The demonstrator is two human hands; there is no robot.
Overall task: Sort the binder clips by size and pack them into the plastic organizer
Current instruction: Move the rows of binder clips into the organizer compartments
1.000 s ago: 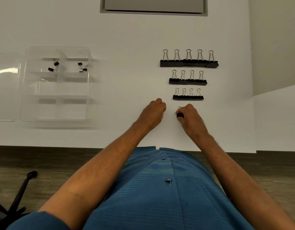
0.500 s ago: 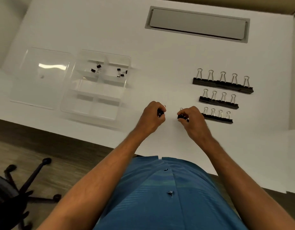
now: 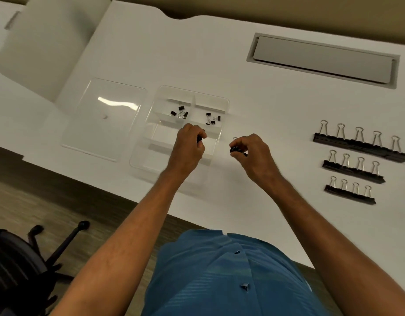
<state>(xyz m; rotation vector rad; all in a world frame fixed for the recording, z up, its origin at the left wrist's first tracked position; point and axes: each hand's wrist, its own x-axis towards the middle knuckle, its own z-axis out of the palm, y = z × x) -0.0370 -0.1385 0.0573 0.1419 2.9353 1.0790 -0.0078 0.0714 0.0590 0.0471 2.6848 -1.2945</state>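
The clear plastic organizer [image 3: 158,93] sits on the white table, with tiny black clips [image 3: 178,111] in its far-left compartment and more tiny clips [image 3: 211,119] in its far-right one. My left hand [image 3: 189,148] hovers over the organizer's middle and pinches a small black binder clip [image 3: 199,139]. My right hand [image 3: 251,156] is just right of the organizer and grips small black clips [image 3: 235,148]. On the right lie three rows of black clips: large [image 3: 359,144], medium [image 3: 353,168] and smaller [image 3: 350,191].
The organizer's clear lid [image 3: 103,117] lies flat to its left. A grey cable hatch [image 3: 322,59] is set into the table at the back right. A black office chair [image 3: 19,258] stands on the floor at the lower left, beyond the table's near edge.
Both hands have lifted small clips from the table in front of the rows and carried them left to the organizer. My head has turned left.
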